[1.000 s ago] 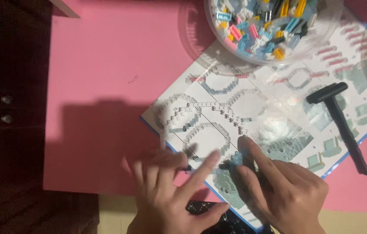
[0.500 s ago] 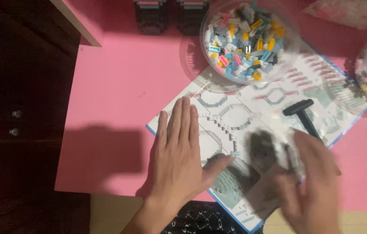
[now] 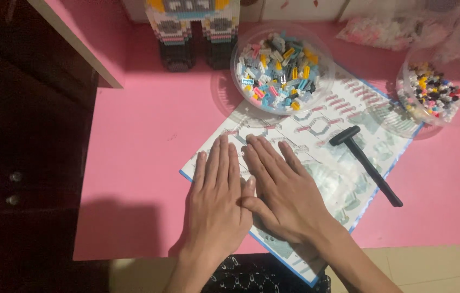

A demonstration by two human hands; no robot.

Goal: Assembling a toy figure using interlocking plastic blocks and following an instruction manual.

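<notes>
Both of my hands lie flat, palms down, side by side on a printed instruction sheet (image 3: 322, 135) with building diagrams. My left hand (image 3: 216, 201) rests on the sheet's near left corner, fingers together. My right hand (image 3: 281, 190) lies just to its right, thumb touching the left hand. Neither hand holds anything. A small black hammer-shaped tool (image 3: 368, 165) lies on the sheet to the right of my right hand, apart from it.
A clear round bowl (image 3: 283, 68) of several small coloured bricks stands at the sheet's far edge. A second clear bowl (image 3: 433, 95) of bricks is at the right. A brick-built figure (image 3: 194, 30) stands at the back. The pink table (image 3: 137, 152) ends at a dark cabinet on the left.
My right hand has come down flat on the sheet beside my left hand. The view has tilted up, showing more of the bowls and the brick figure.
</notes>
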